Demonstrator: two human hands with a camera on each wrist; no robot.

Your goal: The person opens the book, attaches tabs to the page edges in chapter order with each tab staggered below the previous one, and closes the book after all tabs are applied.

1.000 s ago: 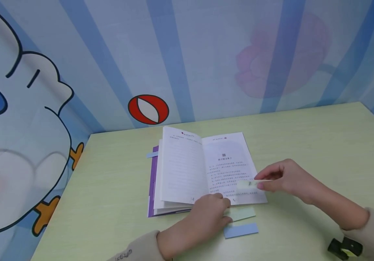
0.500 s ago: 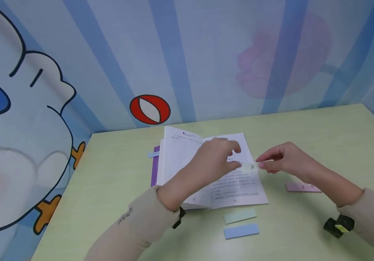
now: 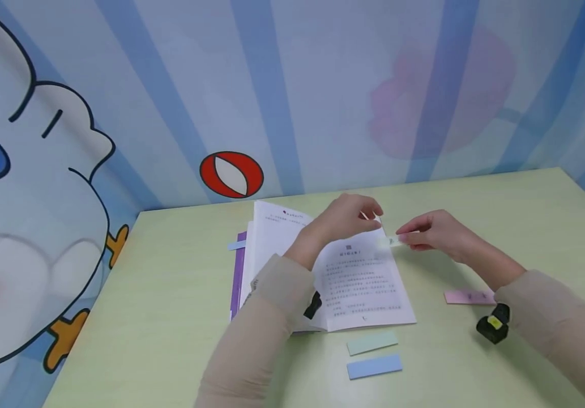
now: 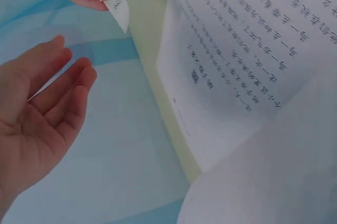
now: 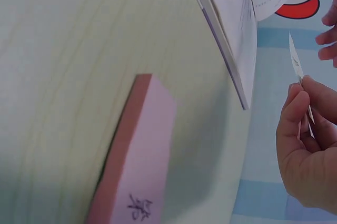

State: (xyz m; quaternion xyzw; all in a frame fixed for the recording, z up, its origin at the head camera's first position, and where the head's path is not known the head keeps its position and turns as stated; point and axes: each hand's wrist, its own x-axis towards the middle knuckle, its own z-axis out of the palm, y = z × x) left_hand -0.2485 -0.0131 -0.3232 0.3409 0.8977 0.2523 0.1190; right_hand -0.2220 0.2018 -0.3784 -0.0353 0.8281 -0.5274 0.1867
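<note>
Right of centre, the right hand pinched a slip by one end (long axis pointing left, over the book); the left hand, loosely curved, held nothing, just up-left.

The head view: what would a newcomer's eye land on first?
Probably the open book on the table, with the left hand raised near its far edge and the right hand pinching a pale strip by its right edge. The white cartoon figure on the left of the backdrop may compete, as may the red-and-white ball printed above the table's back edge.
</note>
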